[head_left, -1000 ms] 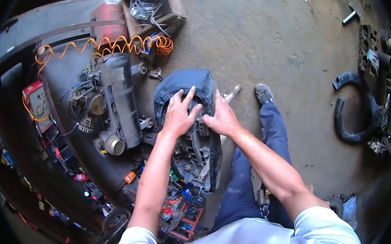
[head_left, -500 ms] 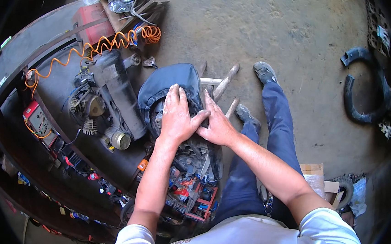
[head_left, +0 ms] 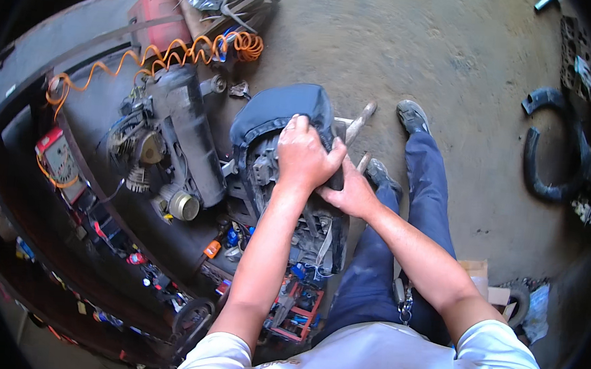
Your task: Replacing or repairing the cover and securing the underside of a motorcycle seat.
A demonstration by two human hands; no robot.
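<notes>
A dark seat (head_left: 281, 106) with a smooth, rounded cover lies in front of me, its dusty underside frame (head_left: 311, 233) facing up. My left hand (head_left: 304, 156) is closed over the near edge of the cover, fingers curled. On the right side of the seat, my right hand (head_left: 354, 192) wraps round the dark edge, its fingers partly hidden behind it. The two hands are close together, the left thumb near the right hand. Pale wooden legs (head_left: 360, 124) stick out beyond the seat.
Left of the seat, a dark shelf holds an air compressor (head_left: 187, 127) and a coiled orange hose (head_left: 174, 49). A red metal tray (head_left: 299, 315) with small parts is near my left elbow. A curved black hose (head_left: 551, 194) lies on the floor at right.
The seat has shifted right and appears tilted. My left hand went from lying flat to curled over the cover; my right hand's fingers moved round the side edge.
</notes>
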